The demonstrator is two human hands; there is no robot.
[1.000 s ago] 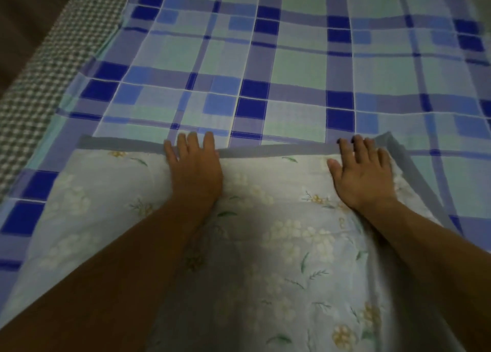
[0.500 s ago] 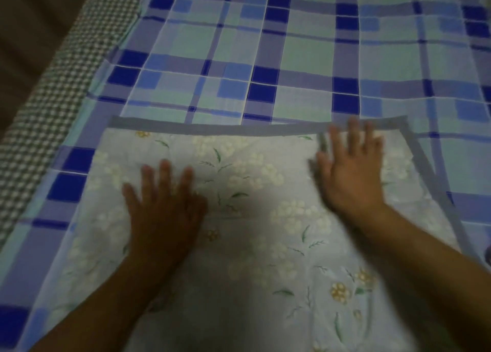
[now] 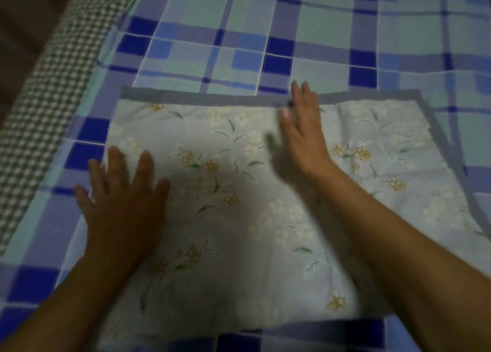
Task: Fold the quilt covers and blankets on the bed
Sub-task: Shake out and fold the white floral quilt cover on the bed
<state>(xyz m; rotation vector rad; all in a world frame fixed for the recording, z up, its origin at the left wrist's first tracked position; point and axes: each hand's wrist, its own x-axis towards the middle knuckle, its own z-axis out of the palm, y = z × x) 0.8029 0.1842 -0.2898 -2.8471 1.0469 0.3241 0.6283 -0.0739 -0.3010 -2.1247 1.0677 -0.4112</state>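
A folded pale blue floral quilt cover [image 3: 239, 181] with a grey border lies flat on the blue plaid bed sheet [image 3: 239, 46]. My left hand [image 3: 122, 200] lies flat with spread fingers on the cover's left edge, partly over the sheet. My right hand [image 3: 303, 134] is over the cover near the middle of its far grey border, fingers straight and blurred; whether it touches the cloth I cannot tell.
A green-and-white checked cloth [image 3: 53, 91] runs along the bed's left edge, with a dark brown floor [image 3: 24, 14] beyond it. The plaid sheet stretches far ahead and to the right of the cover.
My left hand has slid from the far border back and left to the cover's left edge. My right hand has moved left along the far border. More of the cover shows.
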